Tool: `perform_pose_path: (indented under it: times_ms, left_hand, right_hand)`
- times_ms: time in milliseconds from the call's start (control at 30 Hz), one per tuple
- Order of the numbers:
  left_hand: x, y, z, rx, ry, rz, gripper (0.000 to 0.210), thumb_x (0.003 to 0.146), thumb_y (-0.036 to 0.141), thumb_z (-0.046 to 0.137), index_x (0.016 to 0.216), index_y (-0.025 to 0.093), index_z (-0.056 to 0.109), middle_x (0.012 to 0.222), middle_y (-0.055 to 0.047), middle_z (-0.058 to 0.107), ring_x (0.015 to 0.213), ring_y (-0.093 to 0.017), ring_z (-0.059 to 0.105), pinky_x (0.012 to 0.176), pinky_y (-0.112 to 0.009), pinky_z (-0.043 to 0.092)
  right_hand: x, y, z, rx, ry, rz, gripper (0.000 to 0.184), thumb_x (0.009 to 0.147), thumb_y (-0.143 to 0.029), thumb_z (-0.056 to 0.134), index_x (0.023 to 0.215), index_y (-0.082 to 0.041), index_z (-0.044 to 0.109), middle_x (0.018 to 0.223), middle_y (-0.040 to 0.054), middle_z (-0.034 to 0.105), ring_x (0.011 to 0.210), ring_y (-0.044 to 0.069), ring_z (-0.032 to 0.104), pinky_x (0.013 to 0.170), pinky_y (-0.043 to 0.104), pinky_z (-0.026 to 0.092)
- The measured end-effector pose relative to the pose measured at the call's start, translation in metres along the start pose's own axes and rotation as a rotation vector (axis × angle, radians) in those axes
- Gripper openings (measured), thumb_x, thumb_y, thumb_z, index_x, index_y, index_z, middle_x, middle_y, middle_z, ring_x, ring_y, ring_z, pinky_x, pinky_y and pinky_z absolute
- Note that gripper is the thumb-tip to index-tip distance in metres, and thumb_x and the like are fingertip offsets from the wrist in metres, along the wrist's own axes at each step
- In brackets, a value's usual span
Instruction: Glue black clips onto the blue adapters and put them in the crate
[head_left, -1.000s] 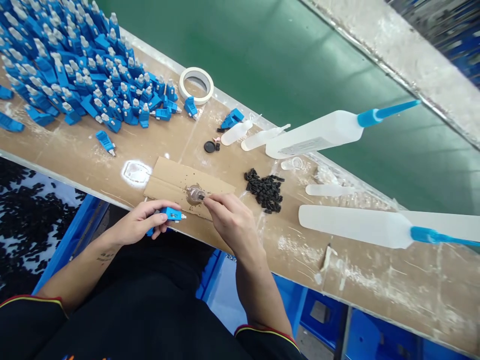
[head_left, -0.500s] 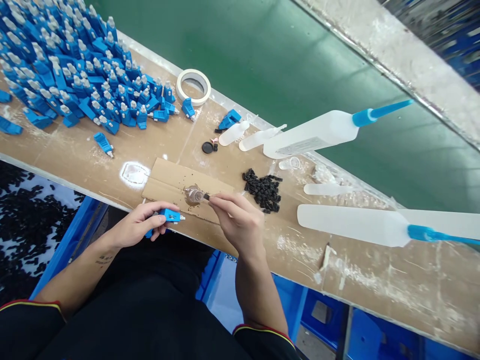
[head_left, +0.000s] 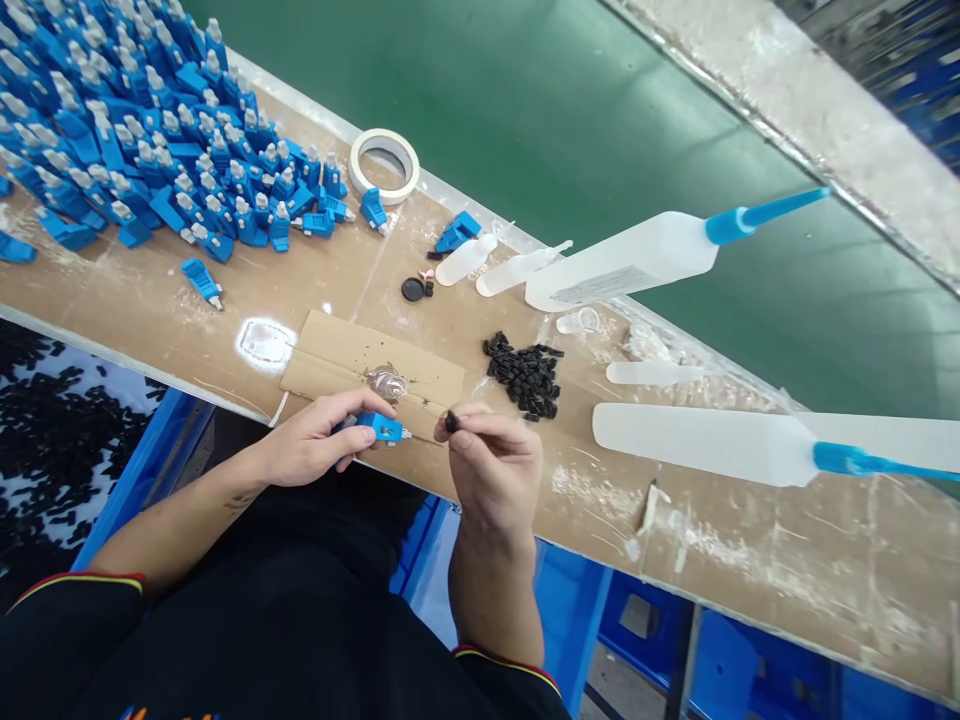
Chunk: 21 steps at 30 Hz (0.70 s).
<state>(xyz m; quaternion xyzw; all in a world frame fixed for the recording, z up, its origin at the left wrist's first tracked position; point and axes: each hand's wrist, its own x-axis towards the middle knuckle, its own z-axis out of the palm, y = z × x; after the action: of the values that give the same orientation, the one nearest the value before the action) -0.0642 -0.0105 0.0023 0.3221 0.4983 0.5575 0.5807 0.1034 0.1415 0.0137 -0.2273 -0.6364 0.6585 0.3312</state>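
My left hand is closed around a blue plastic part whose small white tip points right, toward my other hand. Between the thumb and fingers of my right hand is a small black piece, held apart from the blue part. Just beyond both hands lies a strip of cardboard with a clear, wet-looking blob on it. A heap of small black pieces rests on the table to the right of the cardboard.
Many blue parts with white tips crowd the far left. A roll of tape, a black round cap, small bottles and large white bottles stand or lie along the table. Blue crates sit below its near edge.
My right hand has drawn the black piece back from the clear blob and turned upward. My left hand has moved right with the blue part, bringing the two closer.
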Motion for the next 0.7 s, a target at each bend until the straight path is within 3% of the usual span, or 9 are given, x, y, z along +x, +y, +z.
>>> perform_pose_path:
  times_ms: [133, 267, 433, 567, 633, 700]
  left_hand:
    - [-0.001, 0.002, -0.001, 0.043, -0.009, 0.007, 0.032, 0.1, 0.04, 0.054, 0.121, 0.018, 0.06, 0.083, -0.001, 0.061, 0.061, -0.011, 0.056, 0.059, -0.024, 0.048]
    - [-0.005, 0.005, -0.003, 0.061, -0.021, 0.017, 0.029, 0.1, 0.038, 0.054, 0.119, 0.017, 0.06, 0.08, 0.001, 0.059, 0.06, -0.011, 0.055, 0.059, -0.025, 0.046]
    - [-0.007, 0.012, -0.002, 0.188, 0.005, 0.058, 0.024, 0.097, 0.031, 0.053, 0.114, 0.017, 0.062, 0.077, 0.002, 0.059, 0.064, -0.012, 0.056, 0.063, -0.025, 0.045]
    - [-0.007, 0.014, 0.002, 0.365, 0.06, 0.179, 0.02, 0.098, 0.032, 0.058, 0.108, 0.016, 0.064, 0.09, -0.003, 0.069, 0.078, -0.015, 0.063, 0.071, -0.027, 0.049]
    - [-0.007, 0.01, 0.004, 0.389, 0.074, 0.275, 0.017, 0.101, 0.029, 0.056, 0.11, 0.016, 0.063, 0.095, -0.005, 0.071, 0.082, -0.016, 0.066, 0.075, -0.028, 0.051]
    - [-0.007, 0.006, 0.006, 0.399, 0.066, 0.412, 0.015, 0.101, 0.023, 0.056, 0.113, 0.017, 0.06, 0.098, -0.007, 0.071, 0.086, -0.017, 0.067, 0.077, -0.028, 0.053]
  right_hand:
    - [-0.006, -0.008, 0.004, -0.418, -0.201, -0.31, 0.031, 0.083, -0.005, 0.079, 0.101, -0.03, 0.081, 0.094, 0.0029, 0.08, 0.085, 0.019, 0.076, 0.078, 0.036, 0.065]
    - [-0.006, -0.013, 0.011, -0.579, -0.325, -0.462, 0.031, 0.085, -0.001, 0.076, 0.104, -0.026, 0.077, 0.097, 0.0048, 0.079, 0.087, 0.02, 0.077, 0.076, 0.035, 0.065]
    - [-0.004, -0.016, 0.016, -0.686, -0.394, -0.541, 0.028, 0.089, -0.001, 0.071, 0.107, -0.023, 0.073, 0.098, 0.007, 0.078, 0.09, 0.02, 0.076, 0.077, 0.036, 0.065]
    - [-0.007, -0.017, 0.014, -0.754, -0.441, -0.61, 0.031, 0.09, -0.002, 0.069, 0.113, -0.023, 0.073, 0.1, 0.0077, 0.077, 0.093, 0.022, 0.075, 0.078, 0.037, 0.065]
    - [-0.011, -0.015, 0.012, -0.712, -0.409, -0.561, 0.029, 0.091, -0.008, 0.071, 0.114, -0.025, 0.074, 0.107, 0.0089, 0.076, 0.098, 0.023, 0.075, 0.08, 0.038, 0.065]
    - [-0.018, -0.011, 0.012, -0.58, -0.315, -0.405, 0.028, 0.093, -0.017, 0.073, 0.119, -0.027, 0.073, 0.114, 0.0098, 0.074, 0.103, 0.024, 0.074, 0.082, 0.038, 0.066]
